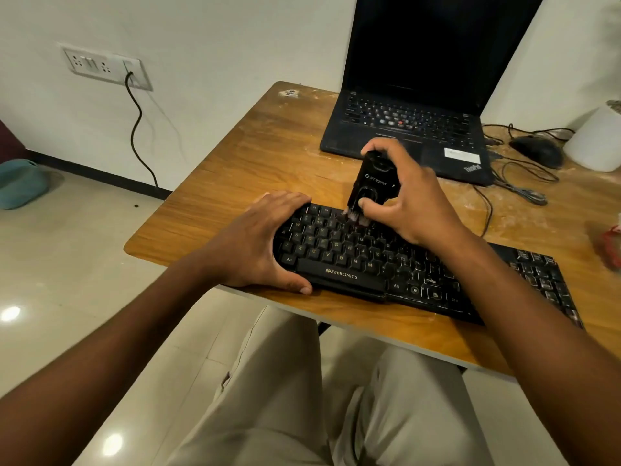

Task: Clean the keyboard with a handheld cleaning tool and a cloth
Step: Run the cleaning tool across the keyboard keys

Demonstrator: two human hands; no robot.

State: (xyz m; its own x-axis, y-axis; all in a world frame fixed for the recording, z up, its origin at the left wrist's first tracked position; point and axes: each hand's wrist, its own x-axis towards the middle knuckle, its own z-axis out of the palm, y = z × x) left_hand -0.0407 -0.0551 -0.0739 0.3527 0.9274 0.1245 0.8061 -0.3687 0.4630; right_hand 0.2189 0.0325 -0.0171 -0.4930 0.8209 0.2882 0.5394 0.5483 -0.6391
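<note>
Left hand (258, 240) at 9 o'clock grips the keyboard (353, 260) end, fingers curled over the far edge, thumb on the near edge. Keyboard lies across the surface (235, 169), its near edge close to the lip. Right hand (403, 200) at 12 o'clock holds the tool (371, 186) upright, fingers wrapped round it, bristles touching the top key rows. No cloth in view.

Risks, as judged: hard brushing could pop a keycap; a loosened left grip could let the keyboard slide off the lip.

Writing: "ZEBRONICS" on the spacebar; "ThinkPad" on the laptop (410, 129); tool logo unclear.
</note>
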